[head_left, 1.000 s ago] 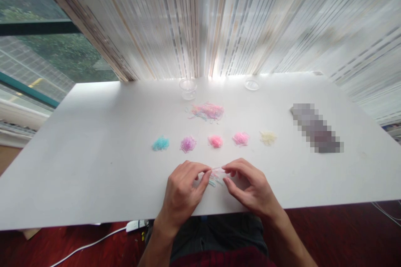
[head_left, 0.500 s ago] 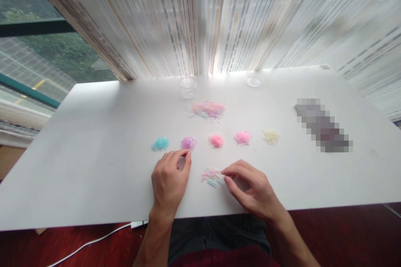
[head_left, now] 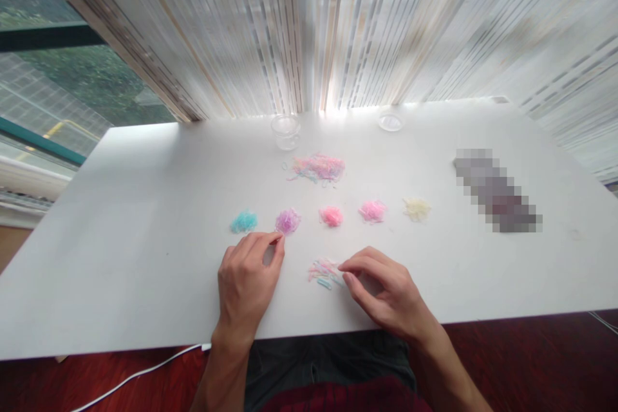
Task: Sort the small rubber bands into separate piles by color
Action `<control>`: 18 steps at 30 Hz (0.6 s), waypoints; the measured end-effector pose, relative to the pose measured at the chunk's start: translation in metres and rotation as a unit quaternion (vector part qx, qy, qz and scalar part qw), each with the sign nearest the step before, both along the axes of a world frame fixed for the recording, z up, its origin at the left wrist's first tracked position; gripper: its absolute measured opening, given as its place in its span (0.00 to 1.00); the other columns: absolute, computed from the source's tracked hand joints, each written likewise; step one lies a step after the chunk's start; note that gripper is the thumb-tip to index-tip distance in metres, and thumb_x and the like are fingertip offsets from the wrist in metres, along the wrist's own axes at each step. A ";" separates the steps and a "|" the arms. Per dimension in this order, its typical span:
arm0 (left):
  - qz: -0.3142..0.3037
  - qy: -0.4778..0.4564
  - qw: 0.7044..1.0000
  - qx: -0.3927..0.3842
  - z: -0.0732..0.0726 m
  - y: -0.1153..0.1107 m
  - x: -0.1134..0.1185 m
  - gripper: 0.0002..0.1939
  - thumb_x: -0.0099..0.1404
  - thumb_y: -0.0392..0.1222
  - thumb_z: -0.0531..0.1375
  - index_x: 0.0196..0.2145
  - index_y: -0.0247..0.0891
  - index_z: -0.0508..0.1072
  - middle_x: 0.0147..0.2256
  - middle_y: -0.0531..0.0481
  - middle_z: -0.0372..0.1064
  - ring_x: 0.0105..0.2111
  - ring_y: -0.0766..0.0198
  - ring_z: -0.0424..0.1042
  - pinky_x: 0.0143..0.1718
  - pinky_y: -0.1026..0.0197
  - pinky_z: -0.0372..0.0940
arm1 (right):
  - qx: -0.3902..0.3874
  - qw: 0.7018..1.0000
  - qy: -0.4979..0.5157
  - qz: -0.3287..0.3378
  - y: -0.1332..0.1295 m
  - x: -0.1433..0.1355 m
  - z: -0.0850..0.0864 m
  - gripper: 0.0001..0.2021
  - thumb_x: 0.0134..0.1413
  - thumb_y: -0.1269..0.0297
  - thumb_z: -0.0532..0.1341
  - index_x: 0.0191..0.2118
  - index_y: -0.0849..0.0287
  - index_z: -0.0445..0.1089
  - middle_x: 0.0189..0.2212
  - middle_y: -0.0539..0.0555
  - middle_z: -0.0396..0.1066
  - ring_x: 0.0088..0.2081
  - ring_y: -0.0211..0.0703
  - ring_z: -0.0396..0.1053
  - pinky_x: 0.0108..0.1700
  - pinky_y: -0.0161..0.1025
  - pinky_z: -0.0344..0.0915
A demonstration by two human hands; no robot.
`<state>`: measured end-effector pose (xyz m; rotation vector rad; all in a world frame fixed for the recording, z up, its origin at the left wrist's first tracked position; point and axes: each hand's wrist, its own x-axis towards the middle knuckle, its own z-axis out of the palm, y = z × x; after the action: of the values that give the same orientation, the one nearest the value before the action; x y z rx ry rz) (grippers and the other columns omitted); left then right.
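Note:
My left hand (head_left: 248, 277) is closed in a pinch, fingertips at the near edge of a pile of purple rubber bands (head_left: 288, 221); anything between them is too small to make out. To its left lies a pile of teal bands (head_left: 244, 221). My right hand (head_left: 381, 286) rests on the table beside a small mixed pile of bands (head_left: 322, 269), thumb and forefinger slightly apart. A light blue band (head_left: 324, 284) lies at that pile's near side. Rightward in the row come coral bands (head_left: 331, 216), pink bands (head_left: 373, 210) and pale yellow bands (head_left: 416, 209).
A larger mixed heap of bands (head_left: 318, 167) lies behind the row on the white table (head_left: 120, 238). Farther back stand a clear plastic cup (head_left: 286, 133) and a clear lid (head_left: 390, 121). A blurred-out object (head_left: 497, 192) lies at right. A striped curtain (head_left: 232, 26) hangs behind.
My left hand has shifted slightly left along the near side of the purple pile, still pinched. My right hand has stayed almost in place. The view has moved a little.

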<state>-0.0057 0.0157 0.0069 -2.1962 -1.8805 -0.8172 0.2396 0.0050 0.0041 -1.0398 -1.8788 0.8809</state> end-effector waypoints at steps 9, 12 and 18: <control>0.018 -0.030 0.999 0.001 -0.004 0.000 -0.003 0.05 0.72 0.37 0.62 0.41 0.39 0.79 0.35 0.50 0.79 0.27 0.61 0.72 0.34 0.58 0.61 | 0.003 1.000 -0.006 -0.004 0.000 -0.001 0.001 0.06 0.66 0.72 0.60 0.42 0.56 0.75 0.35 0.53 0.74 0.36 0.40 0.73 0.39 0.37 0.70; 0.015 -0.043 0.999 -0.015 -0.003 -0.004 -0.005 0.06 0.72 0.38 0.61 0.42 0.39 0.79 0.35 0.51 0.79 0.25 0.63 0.70 0.35 0.59 0.62 | 0.003 1.000 -0.006 -0.006 0.000 -0.001 0.001 0.06 0.66 0.72 0.60 0.42 0.56 0.75 0.35 0.53 0.74 0.36 0.41 0.73 0.38 0.37 0.70; 0.041 -0.035 0.998 -0.044 0.001 -0.014 -0.004 0.08 0.72 0.44 0.61 0.39 0.40 0.79 0.33 0.52 0.77 0.24 0.63 0.68 0.33 0.59 0.61 | 0.002 1.000 -0.011 -0.005 0.000 -0.001 0.002 0.06 0.66 0.71 0.60 0.42 0.56 0.75 0.35 0.53 0.74 0.36 0.40 0.74 0.39 0.37 0.70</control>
<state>-0.0097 0.0020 0.0077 -2.1498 -2.0635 -0.8208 0.2389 0.0046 0.0063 -1.0604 -1.8903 0.8628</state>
